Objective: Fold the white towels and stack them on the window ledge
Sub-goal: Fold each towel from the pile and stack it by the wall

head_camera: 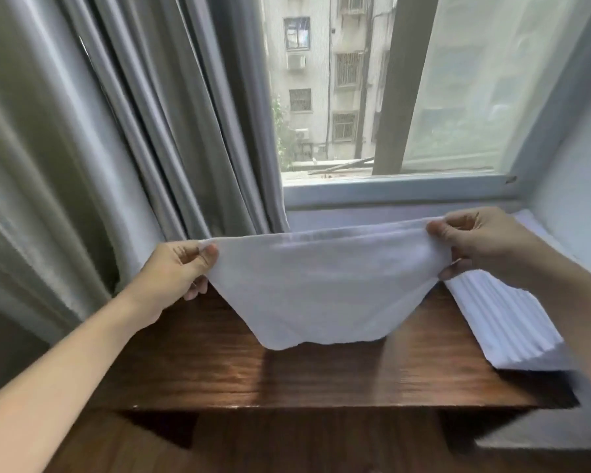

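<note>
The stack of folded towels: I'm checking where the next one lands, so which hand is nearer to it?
Right. The right hand pinches the held towel directly above the stack of folded towels; the left hand grips the opposite corner, far across the ledge.

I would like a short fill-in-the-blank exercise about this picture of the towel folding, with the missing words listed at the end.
1. Both hands, the left hand and the right hand, hold one white towel by its upper ____.
2. The stack of folded towels lies on the person's ____ side.
3. The grey curtain hangs on the ____ side of the window.
4. Below the towel is a dark ____ ledge.

Missing words: corners; right; left; wooden
</note>
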Demonstrator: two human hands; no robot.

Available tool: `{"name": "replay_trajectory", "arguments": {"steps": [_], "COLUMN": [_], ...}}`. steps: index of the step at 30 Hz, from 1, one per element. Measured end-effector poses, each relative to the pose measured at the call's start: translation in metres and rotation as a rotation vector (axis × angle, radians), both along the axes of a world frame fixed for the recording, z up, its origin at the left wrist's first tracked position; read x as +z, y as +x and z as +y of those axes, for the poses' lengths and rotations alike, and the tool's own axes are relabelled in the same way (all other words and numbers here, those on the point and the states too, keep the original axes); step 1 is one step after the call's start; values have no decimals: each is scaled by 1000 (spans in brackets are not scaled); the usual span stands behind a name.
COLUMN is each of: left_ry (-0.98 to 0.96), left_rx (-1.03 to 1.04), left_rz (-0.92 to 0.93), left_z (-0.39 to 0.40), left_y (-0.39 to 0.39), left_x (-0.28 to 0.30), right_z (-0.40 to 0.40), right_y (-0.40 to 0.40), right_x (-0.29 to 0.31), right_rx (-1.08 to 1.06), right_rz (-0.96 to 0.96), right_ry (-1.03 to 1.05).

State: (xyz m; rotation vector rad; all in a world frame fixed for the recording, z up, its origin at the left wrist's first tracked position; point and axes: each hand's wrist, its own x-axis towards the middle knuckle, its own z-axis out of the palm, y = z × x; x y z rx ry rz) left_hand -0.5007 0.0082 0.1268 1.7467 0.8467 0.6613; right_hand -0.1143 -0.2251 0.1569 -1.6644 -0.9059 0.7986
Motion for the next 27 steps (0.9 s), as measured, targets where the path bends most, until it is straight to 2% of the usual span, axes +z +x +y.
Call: {"name": "replay_trajectory", "arguments": {"steps": [4, 7, 11, 19, 23, 27], "left_ry": [-119, -173, -263, -241, -200, -244], "left_rx": [-126, -187, -187, -19, 175, 248], "left_rz": [254, 352, 363, 294, 287, 331], "left_z": [-28, -42, -46, 30, 87, 129], "left_y": [-22, -25, -14, 59, 112, 158], "left_x": [-63, -100, -127, -160, -204, -261], "right_z": [-36, -53, -54, 37, 96, 148], "right_y": [-15, -29, -35, 26, 70, 107], "right_x": [-76, -123, -160, -192, -225, -280], "right_rx": [68, 70, 30, -66, -94, -175], "right_rz": [40, 63, 118, -52, -64, -61], "right_ry": [-268, -380, -456, -330, -388, -505]}}
